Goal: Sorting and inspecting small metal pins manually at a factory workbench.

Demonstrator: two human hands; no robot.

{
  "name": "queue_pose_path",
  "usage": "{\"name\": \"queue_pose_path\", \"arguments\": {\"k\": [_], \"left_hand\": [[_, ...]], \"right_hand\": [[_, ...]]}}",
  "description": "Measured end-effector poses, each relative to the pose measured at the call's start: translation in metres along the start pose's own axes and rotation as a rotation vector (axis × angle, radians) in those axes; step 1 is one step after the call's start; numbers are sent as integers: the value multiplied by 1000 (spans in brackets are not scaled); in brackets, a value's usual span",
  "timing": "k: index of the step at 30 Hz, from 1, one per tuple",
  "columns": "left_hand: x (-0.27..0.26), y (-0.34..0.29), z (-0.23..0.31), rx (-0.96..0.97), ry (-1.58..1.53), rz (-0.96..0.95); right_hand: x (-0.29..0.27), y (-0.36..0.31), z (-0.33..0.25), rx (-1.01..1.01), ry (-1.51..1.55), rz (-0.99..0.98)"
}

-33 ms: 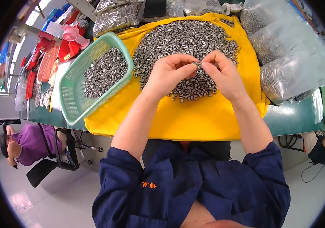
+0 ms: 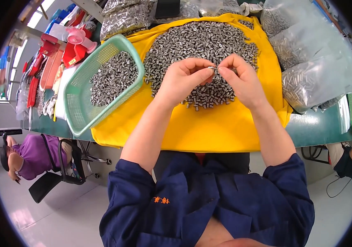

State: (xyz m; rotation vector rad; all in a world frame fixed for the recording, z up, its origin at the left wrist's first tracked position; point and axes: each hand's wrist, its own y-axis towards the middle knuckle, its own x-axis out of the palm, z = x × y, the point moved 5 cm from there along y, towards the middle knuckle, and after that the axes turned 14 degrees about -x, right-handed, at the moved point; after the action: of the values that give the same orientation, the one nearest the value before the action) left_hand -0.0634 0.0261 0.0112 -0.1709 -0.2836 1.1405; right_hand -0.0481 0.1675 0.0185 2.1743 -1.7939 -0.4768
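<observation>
My left hand (image 2: pixel 186 80) and my right hand (image 2: pixel 243 81) meet above a wide heap of small metal cylindrical parts (image 2: pixel 202 39). Between the thumb and forefinger of each hand is one small shiny metal part (image 2: pixel 213 68), pinched at both ends and mostly covered by the fingertips. The heap is spread on a yellow cloth (image 2: pixel 192 131). To the left of my left hand stands a pale green plastic basket (image 2: pixel 75 117), tilted in view, with many of the same parts lying in it.
Clear plastic bags of metal parts (image 2: pixel 307 78) lie along the right side; more bagged parts (image 2: pixel 126 18) and a dark phone (image 2: pixel 167 9) are at the back. A pink fan (image 2: pixel 77 36) and red bins stand at left. Other people (image 2: pixel 40 156) sit on both sides.
</observation>
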Motion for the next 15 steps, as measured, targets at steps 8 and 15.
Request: {"name": "queue_pose_path", "arguments": {"k": [8, 15], "left_hand": [[1, 2, -5, 12, -49, -38], [1, -3, 1, 71, 290, 90]], "right_hand": [[0, -1, 2, 23, -13, -22], [9, -1, -17, -258, -568, -125]]}}
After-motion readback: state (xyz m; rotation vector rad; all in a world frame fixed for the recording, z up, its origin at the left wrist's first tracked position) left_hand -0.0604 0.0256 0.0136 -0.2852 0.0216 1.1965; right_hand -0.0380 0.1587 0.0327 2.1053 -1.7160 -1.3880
